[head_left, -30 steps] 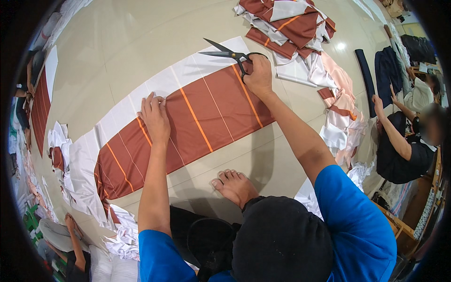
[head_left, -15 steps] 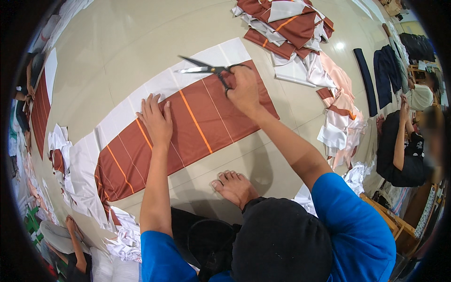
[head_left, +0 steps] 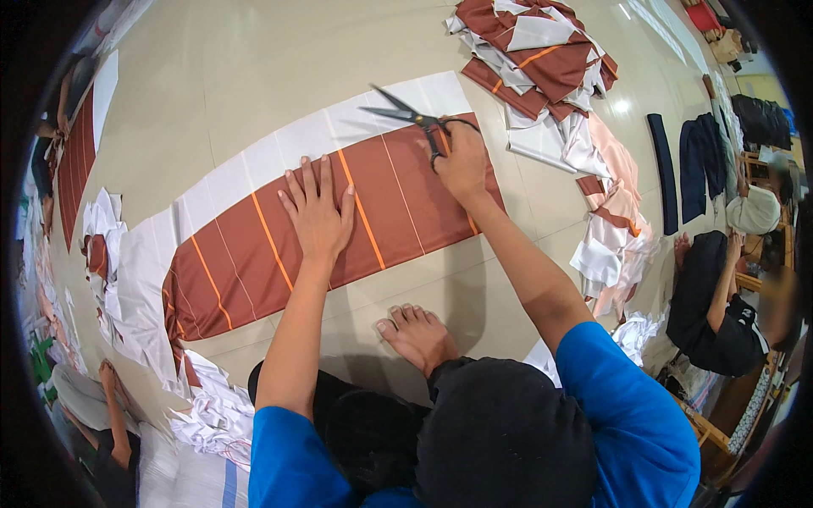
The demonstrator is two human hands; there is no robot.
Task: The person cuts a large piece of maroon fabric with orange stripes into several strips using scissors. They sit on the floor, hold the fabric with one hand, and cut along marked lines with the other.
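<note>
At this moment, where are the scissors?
In the head view, the scissors are in the right hand, over the cloth, right of the left hand.

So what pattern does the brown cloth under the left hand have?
Orange stripes and thin pale lines cross the brown cloth, seen in the head view.

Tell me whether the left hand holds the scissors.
No, the right hand holds the scissors; the left hand lies spread on the brown cloth.

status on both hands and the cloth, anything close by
Left hand palm down on brown striped cloth. Right hand holding black scissors, blades parted over white border. Bare foot near the cloth's near edge.
</note>
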